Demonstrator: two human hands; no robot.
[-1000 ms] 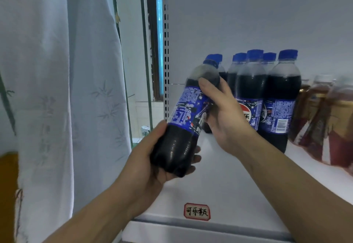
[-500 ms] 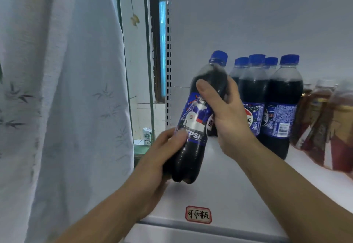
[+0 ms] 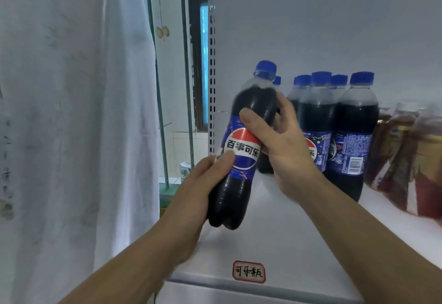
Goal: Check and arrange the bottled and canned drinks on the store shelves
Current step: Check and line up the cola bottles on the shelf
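On the near edge of the white shelf [image 3: 294, 236] sits a red-bordered sticker [image 3: 249, 271] handwritten 可乐瓶; above it the left hand [image 3: 201, 191] grips the lower body of a cola bottle [image 3: 235, 193], thumb pressed on the blue label, whose red, white and blue roundel reads 百事可乐; the bottle holds dark cola nearly to the neck, wears a blue cap [image 3: 265, 68], and is held off the shelf, tilted with the cap to the right, at the left of the row; the right hand [image 3: 284, 146] grasps its upper half, thumb in front; farther right stand blue-capped cola bottles [image 3: 354, 141], upright, labels too small to read; beside them, blurred amber bottles [image 3: 406, 157]; a pale curtain [image 3: 71, 112] hangs left.
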